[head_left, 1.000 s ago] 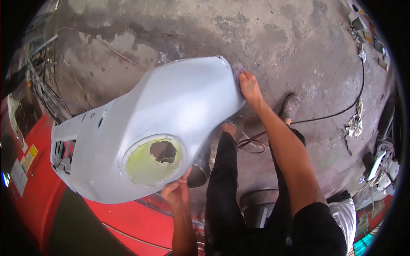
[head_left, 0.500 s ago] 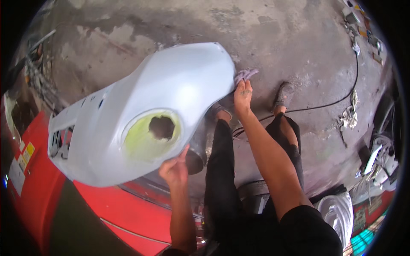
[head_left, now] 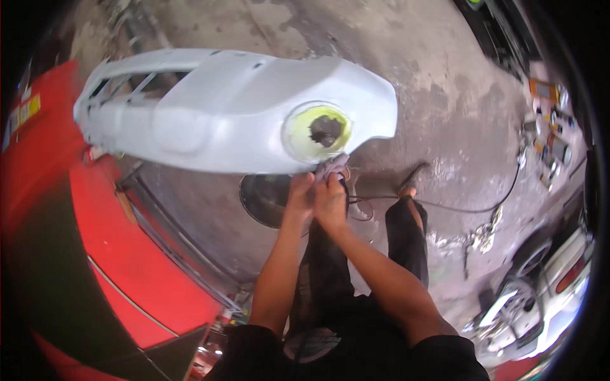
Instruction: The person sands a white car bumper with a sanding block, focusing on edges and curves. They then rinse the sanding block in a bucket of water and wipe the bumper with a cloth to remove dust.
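Observation:
A grey-primed car bumper stretches across the upper middle, its slotted end to the left. Round a ragged dark hole near its right end is a yellow-green recess. My left hand is closed at the bumper's near edge, just below the recess, its fingertips partly hidden. Close beside it, my right hand grips a crumpled greyish-purple cloth, which lies against the edge under the recess. The two hands almost touch.
A dark round object shows beneath the bumper. Red car panels stand at the left. A black cable crosses the stained concrete floor. Cans and car parts line the right side.
The bumper has swung to lie more level across the view. My right hand has brought the cloth from the bumper's right end to the near edge, beside my left hand.

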Demonstrator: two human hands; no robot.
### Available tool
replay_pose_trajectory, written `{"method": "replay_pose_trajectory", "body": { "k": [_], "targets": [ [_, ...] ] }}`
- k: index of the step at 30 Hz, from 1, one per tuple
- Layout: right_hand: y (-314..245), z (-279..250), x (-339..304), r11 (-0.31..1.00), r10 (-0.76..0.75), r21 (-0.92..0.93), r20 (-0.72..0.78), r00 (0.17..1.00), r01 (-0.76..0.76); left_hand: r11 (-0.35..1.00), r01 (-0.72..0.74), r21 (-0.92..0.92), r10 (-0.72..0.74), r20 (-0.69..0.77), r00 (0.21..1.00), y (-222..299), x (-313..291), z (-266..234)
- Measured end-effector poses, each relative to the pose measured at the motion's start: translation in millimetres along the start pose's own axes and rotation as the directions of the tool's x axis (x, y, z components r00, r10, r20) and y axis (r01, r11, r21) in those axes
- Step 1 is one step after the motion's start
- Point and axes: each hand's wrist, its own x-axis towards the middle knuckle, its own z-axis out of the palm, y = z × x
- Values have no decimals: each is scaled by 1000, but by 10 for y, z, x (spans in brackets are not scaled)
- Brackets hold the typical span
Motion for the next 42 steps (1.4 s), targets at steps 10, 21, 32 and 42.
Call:
{"method": "replay_pose_trajectory", "body": {
  "k": [10,21,32,42],
  "targets": [
    [-896,-167,-571,818,-391,-72,659,643,571,957,-189,-220,101,-357,928,237,-1155,-182],
    [-555,-1779,-1150,892,135,-450,357,924,44,-166,-164,972,935,208,288,3822,-477,-318],
    [-1025,-1930,-2107,927,115,-373,173,978,-43,-405,-166,899,700,422,576,2944,-338,242],
    [-1066,-2245,-3019,851,-93,-507,106,990,134,-532,-411,740,169,569,805,2227,-847,637]
  ]
}}
